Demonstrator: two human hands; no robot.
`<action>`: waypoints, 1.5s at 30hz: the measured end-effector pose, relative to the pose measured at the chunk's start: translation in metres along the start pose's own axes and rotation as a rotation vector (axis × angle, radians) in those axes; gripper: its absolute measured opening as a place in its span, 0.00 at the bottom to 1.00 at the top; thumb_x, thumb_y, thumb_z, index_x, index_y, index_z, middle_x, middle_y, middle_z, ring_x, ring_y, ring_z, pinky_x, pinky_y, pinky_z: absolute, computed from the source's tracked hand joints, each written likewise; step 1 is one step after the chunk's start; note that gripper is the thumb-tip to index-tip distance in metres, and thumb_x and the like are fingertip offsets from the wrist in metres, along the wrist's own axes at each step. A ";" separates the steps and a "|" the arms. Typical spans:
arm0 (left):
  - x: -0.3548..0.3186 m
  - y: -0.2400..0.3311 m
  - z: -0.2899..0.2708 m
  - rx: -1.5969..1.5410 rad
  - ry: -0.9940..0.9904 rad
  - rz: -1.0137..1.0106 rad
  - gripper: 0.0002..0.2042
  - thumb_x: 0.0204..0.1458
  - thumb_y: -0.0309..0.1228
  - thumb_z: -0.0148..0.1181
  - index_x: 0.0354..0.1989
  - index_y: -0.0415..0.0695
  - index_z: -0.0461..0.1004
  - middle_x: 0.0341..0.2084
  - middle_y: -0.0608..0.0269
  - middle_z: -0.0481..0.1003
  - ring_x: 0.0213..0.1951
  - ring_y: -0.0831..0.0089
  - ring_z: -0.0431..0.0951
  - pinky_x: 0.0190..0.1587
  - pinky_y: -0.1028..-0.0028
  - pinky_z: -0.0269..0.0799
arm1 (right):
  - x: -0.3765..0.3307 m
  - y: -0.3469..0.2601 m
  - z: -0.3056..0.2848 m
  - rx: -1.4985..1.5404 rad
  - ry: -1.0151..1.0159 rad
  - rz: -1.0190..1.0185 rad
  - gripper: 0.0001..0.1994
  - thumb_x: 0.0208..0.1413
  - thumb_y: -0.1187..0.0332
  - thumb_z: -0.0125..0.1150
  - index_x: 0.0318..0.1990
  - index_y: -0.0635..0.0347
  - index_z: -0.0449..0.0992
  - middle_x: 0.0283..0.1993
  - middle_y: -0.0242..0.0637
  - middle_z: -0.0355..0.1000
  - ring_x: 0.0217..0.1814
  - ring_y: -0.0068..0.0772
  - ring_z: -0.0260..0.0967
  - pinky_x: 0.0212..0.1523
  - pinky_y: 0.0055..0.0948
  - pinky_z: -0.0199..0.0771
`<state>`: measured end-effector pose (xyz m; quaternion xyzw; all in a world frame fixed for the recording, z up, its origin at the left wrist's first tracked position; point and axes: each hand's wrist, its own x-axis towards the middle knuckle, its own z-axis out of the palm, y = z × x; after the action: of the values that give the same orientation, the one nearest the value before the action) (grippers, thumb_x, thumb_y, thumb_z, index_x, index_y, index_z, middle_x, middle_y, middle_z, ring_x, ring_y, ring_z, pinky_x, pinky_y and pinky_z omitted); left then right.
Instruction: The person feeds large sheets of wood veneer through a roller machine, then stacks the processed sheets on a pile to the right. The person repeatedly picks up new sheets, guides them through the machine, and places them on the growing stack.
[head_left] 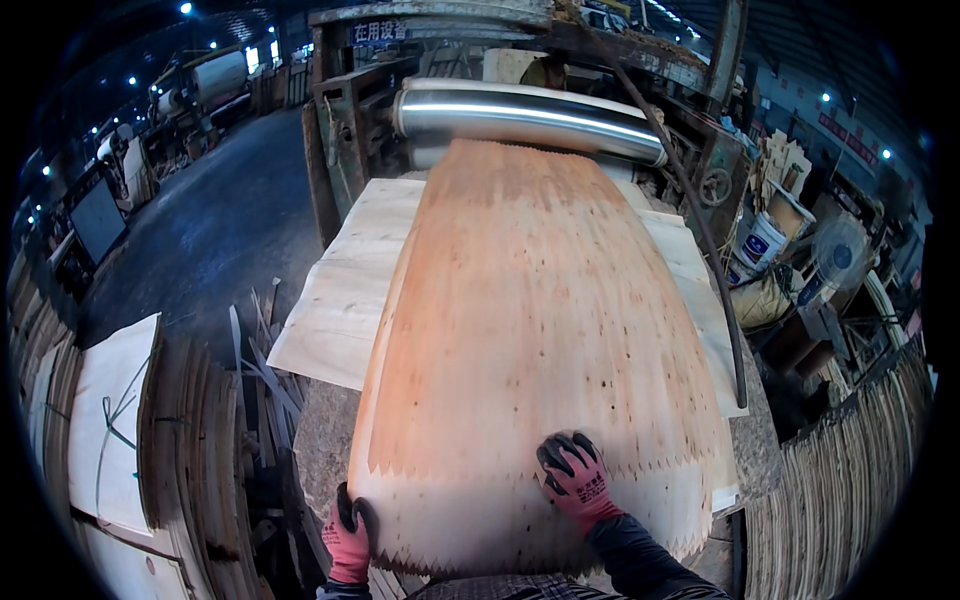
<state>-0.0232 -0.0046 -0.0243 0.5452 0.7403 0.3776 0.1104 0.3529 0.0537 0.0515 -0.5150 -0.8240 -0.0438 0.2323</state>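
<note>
A large sheet of wood veneer [520,330], tan with small dark knots and zigzag-cut ends, lies lengthwise in front of me. Another veneer sheet [450,510], paler, shows beneath its near end. My left hand [347,540], in a pink glove with black fingers, closes on the lower left edge of the veneer; part of its grip is hidden. My right hand [578,482], gloved the same way, rests on top near the zigzag end, fingers apart and slightly bent. At the far end, the veneer reaches a shiny metal roller [530,118].
Paler veneer pieces [345,285] stick out on both sides. A long dark rod [690,200] slants along the right. Stacked veneer [850,500] stands at right, more bundles [110,420] at left. A white bucket [760,242] and a fan [838,252] are beyond.
</note>
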 end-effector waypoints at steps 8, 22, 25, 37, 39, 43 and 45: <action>0.004 0.029 -0.015 -0.018 -0.024 0.015 0.21 0.44 0.25 0.51 0.50 0.40 0.61 0.41 0.46 0.69 0.42 0.54 0.71 0.44 0.67 0.67 | -0.004 0.002 0.003 0.006 -0.040 0.022 0.15 0.36 0.60 0.58 0.36 0.48 0.75 0.45 0.40 0.64 0.51 0.46 0.58 0.53 0.46 0.56; 0.004 0.020 -0.010 -0.032 -0.016 0.038 0.22 0.44 0.27 0.52 0.50 0.40 0.61 0.39 0.47 0.70 0.39 0.53 0.72 0.40 0.65 0.67 | 0.017 -0.006 -0.036 -0.035 -0.055 -0.015 0.15 0.37 0.59 0.58 0.36 0.50 0.74 0.44 0.38 0.65 0.50 0.43 0.58 0.53 0.45 0.56; 0.003 0.020 -0.009 -0.032 -0.001 0.029 0.21 0.44 0.27 0.52 0.50 0.40 0.62 0.38 0.47 0.71 0.39 0.54 0.72 0.40 0.66 0.67 | 0.033 0.001 -0.047 -0.079 -0.063 -0.008 0.15 0.40 0.58 0.56 0.38 0.48 0.73 0.45 0.38 0.64 0.51 0.43 0.58 0.54 0.43 0.55; 0.011 0.032 -0.018 0.096 -0.061 0.084 0.21 0.48 0.32 0.51 0.52 0.40 0.60 0.39 0.48 0.71 0.36 0.56 0.74 0.35 0.68 0.69 | 0.115 0.080 0.007 -0.204 -0.106 0.083 0.17 0.45 0.60 0.53 0.46 0.43 0.68 0.52 0.38 0.61 0.56 0.41 0.55 0.53 0.40 0.56; 0.012 0.047 -0.022 0.136 -0.058 0.180 0.22 0.50 0.34 0.50 0.53 0.39 0.59 0.35 0.47 0.72 0.32 0.55 0.74 0.30 0.67 0.71 | 0.116 0.083 0.010 -0.208 -0.105 0.058 0.17 0.45 0.60 0.53 0.46 0.43 0.67 0.52 0.38 0.61 0.56 0.41 0.55 0.53 0.40 0.57; 0.013 0.059 -0.023 0.024 -0.059 0.167 0.21 0.50 0.33 0.48 0.51 0.36 0.59 0.29 0.45 0.72 0.27 0.53 0.74 0.28 0.64 0.69 | 0.121 0.088 0.009 -0.207 -0.103 0.044 0.18 0.46 0.60 0.52 0.47 0.44 0.67 0.52 0.38 0.60 0.56 0.42 0.55 0.52 0.40 0.57; 0.009 0.060 -0.027 0.050 -0.113 0.100 0.21 0.50 0.31 0.48 0.52 0.35 0.58 0.33 0.44 0.71 0.33 0.54 0.73 0.34 0.66 0.69 | 0.135 0.097 0.012 -0.174 -0.068 0.064 0.18 0.46 0.60 0.51 0.48 0.44 0.67 0.53 0.38 0.60 0.56 0.42 0.54 0.53 0.40 0.56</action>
<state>0.0011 -0.0012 0.0368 0.6046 0.7138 0.3326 0.1193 0.3847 0.2145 0.0822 -0.5606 -0.8075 -0.0899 0.1600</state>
